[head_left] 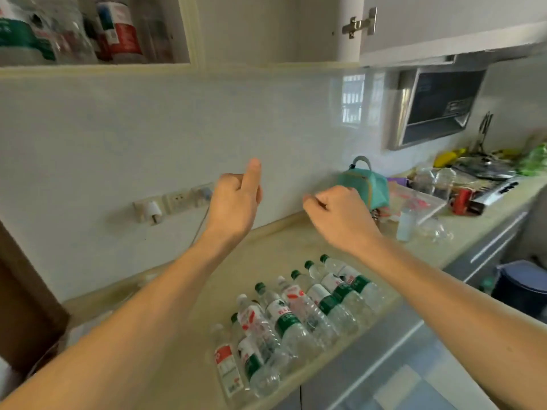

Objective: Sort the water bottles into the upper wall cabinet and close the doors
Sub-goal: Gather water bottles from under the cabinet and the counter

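Several clear water bottles point(299, 318) with green, red and white labels lie in a row on the beige counter point(183, 288), caps toward the wall. Above, the upper wall cabinet point(189, 34) stands open; its left section holds several bottles point(118, 31), its right section looks bare. An open door point(444, 22) with a metal hinge shows at top right. My left hand point(236, 202) hovers in mid air above the counter, fingers curled, thumb up, holding nothing. My right hand point(340, 211) hovers beside it, fingers loosely curled and bare.
A teal bag point(367, 184) sits against the wall behind my right hand. Farther right are a clear box, a small white bottle point(405, 223), a stove with pans and a range hood point(435, 108). Wall sockets point(174, 201) with a plugged cable sit left.
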